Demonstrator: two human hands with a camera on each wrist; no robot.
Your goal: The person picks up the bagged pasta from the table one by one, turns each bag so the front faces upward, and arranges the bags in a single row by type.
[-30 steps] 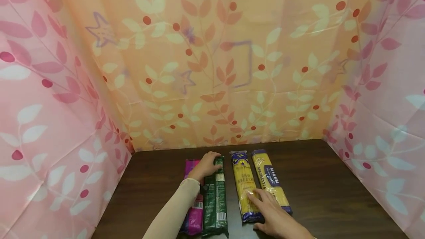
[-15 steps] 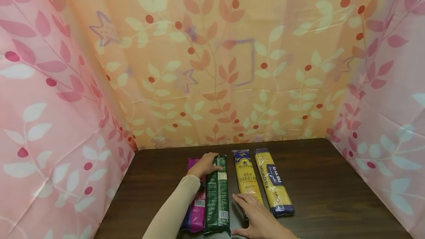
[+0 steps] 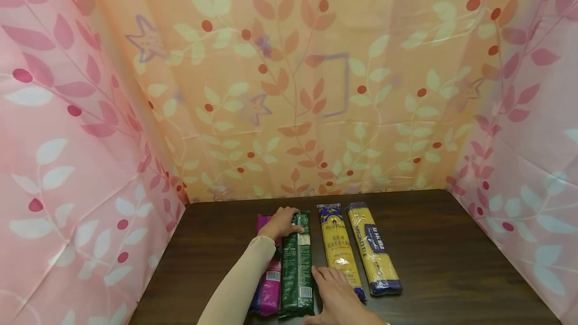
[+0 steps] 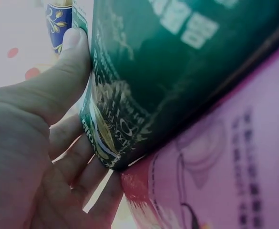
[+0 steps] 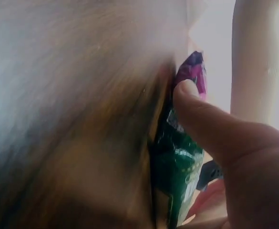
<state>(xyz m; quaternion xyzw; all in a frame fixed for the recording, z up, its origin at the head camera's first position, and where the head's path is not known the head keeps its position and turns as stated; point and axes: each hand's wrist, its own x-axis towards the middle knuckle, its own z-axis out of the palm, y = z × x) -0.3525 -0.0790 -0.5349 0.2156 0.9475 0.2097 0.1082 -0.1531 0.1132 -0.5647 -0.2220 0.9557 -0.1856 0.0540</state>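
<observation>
A green spaghetti packet (image 3: 296,265) lies lengthwise on the table, with a pink-and-purple pasta packet (image 3: 271,290) close along its left side. My left hand (image 3: 281,223) rests over the far ends of these two. In the left wrist view its thumb (image 4: 72,57) lies along the green packet's edge, while the other fingers spread loosely at its end. My right hand (image 3: 336,295) is beside the green packet's near right side, its fingers fairly straight and the fingertips at the edge. Right of it lie a yellow spaghetti packet (image 3: 339,250) and a yellow-and-blue spaghetti packet (image 3: 374,252).
The dark wooden table (image 3: 451,255) extends to both sides of the packets. Behind it hangs an orange leaf-patterned curtain (image 3: 384,154), and pink curtains (image 3: 90,189) close off the left and right.
My right hand has left the yellow packets and moved left to the green packet's near end. My left hand has stayed at the far ends. The view has shifted slightly.
</observation>
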